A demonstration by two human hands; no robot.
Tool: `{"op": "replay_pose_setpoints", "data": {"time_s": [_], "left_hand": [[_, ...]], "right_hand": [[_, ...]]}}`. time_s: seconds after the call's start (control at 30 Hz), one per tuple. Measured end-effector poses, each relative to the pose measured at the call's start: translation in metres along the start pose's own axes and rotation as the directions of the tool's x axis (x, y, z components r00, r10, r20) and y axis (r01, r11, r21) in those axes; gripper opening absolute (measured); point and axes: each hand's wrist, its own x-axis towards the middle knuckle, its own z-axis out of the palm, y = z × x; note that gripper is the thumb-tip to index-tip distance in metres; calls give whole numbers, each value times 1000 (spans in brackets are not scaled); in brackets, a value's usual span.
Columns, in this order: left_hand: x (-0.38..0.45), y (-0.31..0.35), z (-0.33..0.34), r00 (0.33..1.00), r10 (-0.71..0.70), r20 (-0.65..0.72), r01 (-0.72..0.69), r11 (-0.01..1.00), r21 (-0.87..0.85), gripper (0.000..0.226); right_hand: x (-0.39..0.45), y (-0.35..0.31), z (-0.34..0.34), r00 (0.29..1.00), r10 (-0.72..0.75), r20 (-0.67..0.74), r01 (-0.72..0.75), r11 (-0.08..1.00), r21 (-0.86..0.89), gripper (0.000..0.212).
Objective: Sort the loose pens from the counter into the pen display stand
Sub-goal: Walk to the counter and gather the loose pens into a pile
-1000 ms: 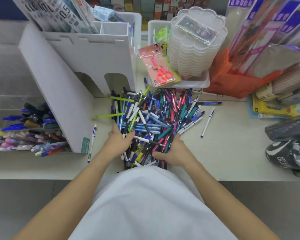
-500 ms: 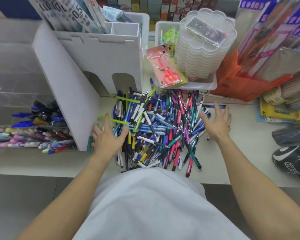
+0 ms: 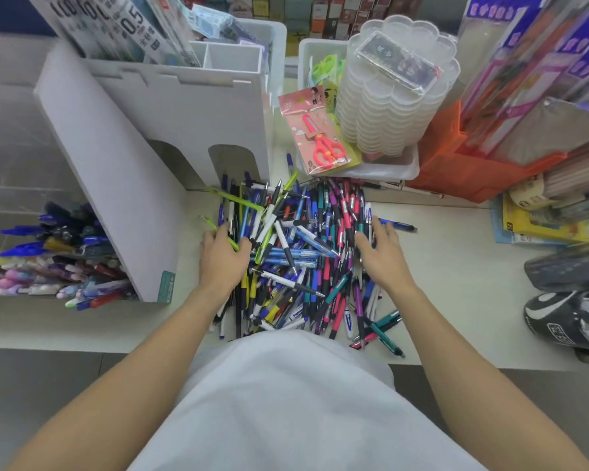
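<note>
A big heap of loose pens (image 3: pixel 303 253) in blue, pink, teal, white and green lies on the white counter (image 3: pixel 456 266) in front of me. My left hand (image 3: pixel 221 256) rests flat on the heap's left edge, fingers spread over a green pen. My right hand (image 3: pixel 381 253) presses on the heap's right side with straight fingers. A single blue pen (image 3: pixel 397 225) lies just beyond its fingertips. The white cardboard display stand (image 3: pixel 170 130) rises at the back left; a clear stand with sorted pens (image 3: pixel 48 263) sits to its left.
A pack of red scissors (image 3: pixel 317 134) leans on a white tray behind the heap. A stack of clear scalloped boxes (image 3: pixel 395 93) stands beside an orange holder (image 3: pixel 456 168). Yellow packets (image 3: pixel 544 222) and black packages (image 3: pixel 572 300) lie at the right.
Both hands went from the near edge of the heap out to its sides, then closed in on it. The right hand swept loose pens on the right in toward the pile.
</note>
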Motion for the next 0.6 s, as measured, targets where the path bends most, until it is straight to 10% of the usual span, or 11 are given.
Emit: {"op": "replay_pose_setpoints", "data": {"time_s": [0.17,0.33,0.6], "left_hand": [[-11,-5,-13,991,125,47,-126,992,22,56],[-24,-13,-15,992,129,16,-129,992,-8,62],[-28,-15,-14,986,154,-56,-154,988,6,43]], "right_hand": [[-40,20,-19,972,64,-224,-73,997,-34,69],[-84,44,-19,912,398,101,-368,902,-227,129],[-95,61,15,989,141,54,-139,990,-26,129]]}}
